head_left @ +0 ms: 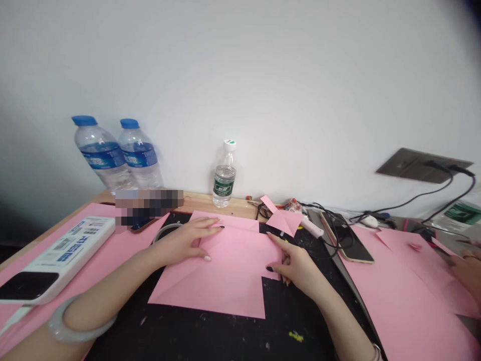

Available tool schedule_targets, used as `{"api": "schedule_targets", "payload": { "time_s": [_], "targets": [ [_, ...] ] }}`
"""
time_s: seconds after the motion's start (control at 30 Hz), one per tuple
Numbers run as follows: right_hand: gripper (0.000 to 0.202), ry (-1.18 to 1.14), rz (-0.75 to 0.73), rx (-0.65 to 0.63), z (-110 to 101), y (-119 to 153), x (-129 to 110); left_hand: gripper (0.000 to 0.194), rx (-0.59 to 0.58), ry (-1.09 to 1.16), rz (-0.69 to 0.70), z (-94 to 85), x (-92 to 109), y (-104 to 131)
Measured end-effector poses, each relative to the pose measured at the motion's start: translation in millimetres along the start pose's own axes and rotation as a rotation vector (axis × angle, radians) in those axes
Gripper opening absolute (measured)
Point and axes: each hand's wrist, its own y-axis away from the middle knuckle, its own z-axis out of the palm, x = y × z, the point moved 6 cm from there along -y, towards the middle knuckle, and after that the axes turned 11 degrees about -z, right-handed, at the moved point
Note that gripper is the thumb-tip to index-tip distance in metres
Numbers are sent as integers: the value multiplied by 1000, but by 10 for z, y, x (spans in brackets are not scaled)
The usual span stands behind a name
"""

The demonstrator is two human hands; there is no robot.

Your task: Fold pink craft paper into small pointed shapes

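A pink sheet of paper (225,281) lies on a black mat, with a crease line along its upper part and a stepped right edge. My left hand (191,238) rests palm down on its upper left, fingers spread on the surface. At the right edge, my right hand (295,260) has its thumb over the paper and its index finger stretched along the upper corner; the other fingers curl by the edge, partly hidden. Just beyond that hand lies a folded pink paper piece (283,220).
Two large water bottles (103,158) and a small bottle (224,183) stand by the wall. A white power bank (63,255) lies left on pink paper. Cables (338,235) and a phone (349,240) lie right. Another person's hand (468,271) shows at far right.
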Motion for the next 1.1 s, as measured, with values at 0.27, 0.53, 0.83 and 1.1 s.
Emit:
{"api": "schedule_targets", "payload": {
  "time_s": [0.27,0.53,0.83,1.1],
  "targets": [
    [71,-2,2,-4,6,0,8,67,7,3,9,-4,-10,-1],
    [71,0,5,-3,5,1,14,67,4,12,15,3,-5,1],
    [70,4,-3,0,0,9,-6,67,10,1,23,-7,-4,4],
    [70,7,-4,3,2,5,2,67,9,1,22,-6,-5,7]
  ]
}}
